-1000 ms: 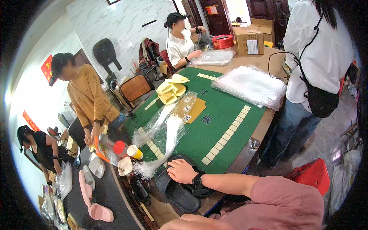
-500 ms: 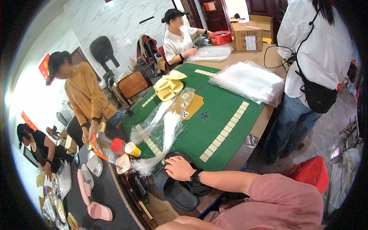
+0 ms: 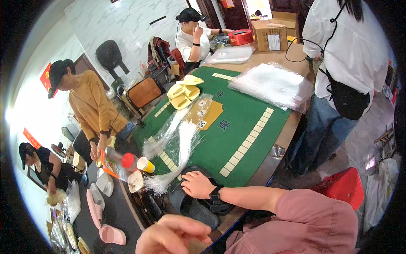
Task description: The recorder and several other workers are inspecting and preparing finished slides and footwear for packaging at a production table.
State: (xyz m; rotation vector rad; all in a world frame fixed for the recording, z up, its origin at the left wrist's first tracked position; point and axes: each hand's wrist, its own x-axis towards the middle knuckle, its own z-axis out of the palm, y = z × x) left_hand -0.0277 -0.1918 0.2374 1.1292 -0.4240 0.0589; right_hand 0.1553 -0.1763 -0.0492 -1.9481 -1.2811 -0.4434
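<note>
A pair of black slippers (image 3: 195, 213) lies at the near corner of the table. My right hand (image 3: 198, 185), a dark band at its wrist, rests palm down on them, its fingers stretched over the upper part. Nearer to me, my left hand (image 3: 173, 235) hangs above the table's near edge with bent fingers apart and nothing visible in them; the lower edge cuts it off. Just beyond the slippers, a bundle of thin white plastic strips (image 3: 184, 144) spreads across the green mat. Beside it lies a clear plastic bag (image 3: 163, 142).
Yellow slippers (image 3: 185, 91) and a stack of clear bags (image 3: 272, 86) lie farther off on the mat (image 3: 237, 139). To the left are a red-lidded jar (image 3: 129, 161), a yellow cup (image 3: 146, 165) and pink slippers (image 3: 112, 234). A red stool (image 3: 340, 188) and several people surround the table.
My left hand has come up into view from the lower edge. My right hand stays on the slippers. The person across the table has raised a hand to their face.
</note>
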